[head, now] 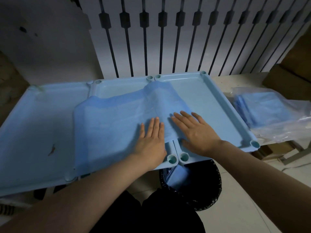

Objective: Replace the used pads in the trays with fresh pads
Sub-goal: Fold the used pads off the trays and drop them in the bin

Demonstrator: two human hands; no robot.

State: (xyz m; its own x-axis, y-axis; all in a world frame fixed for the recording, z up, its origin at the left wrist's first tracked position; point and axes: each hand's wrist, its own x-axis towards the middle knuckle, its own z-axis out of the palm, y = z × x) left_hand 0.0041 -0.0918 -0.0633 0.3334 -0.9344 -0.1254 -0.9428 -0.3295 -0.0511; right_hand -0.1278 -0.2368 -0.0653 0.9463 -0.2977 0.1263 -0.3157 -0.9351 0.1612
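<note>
Fresh pad: the fresh pad (114, 125) lies opened over the middle tray (117, 84). Its right edge rides up over the ridge where that tray meets the right tray (207, 101).
Left hand: the left hand (151, 138) lies flat on the pad just left of the ridge, its fingers (155, 123) straight and close together.
Right hand: the right hand (198, 133) lies flat across the pad's right edge. Its fingers (183, 118) are straight and a little spread, and the thumb sits down by the ridge.
Step in hand: this looks like seating and smoothing the pad into the middle tray.
Doing it well: the pad probably sits too far right. It should be slid left until its edge drops inside the rim, then pressed outward from the centre with flat palms, so that the hump at the ridge and the wave along the far edge flatten.
Middle tray: it is mostly covered by the pad, with a bare strip showing along the far side.
Right tray: its floor is bare apart from the overlapping edge.
Left tray: the left tray (25, 186) seems lined with a pad carrying a brown stain (51, 149), likely one left to change.
Plastic bag: the plastic bag (286, 132) on the counter (223, 81), right of the trays, holds a stack of folded blue pads (262, 108).
Bin: the bin (210, 190), black-lined, stands on the floor below the trays with a blue pad (180, 175) inside.
</note>
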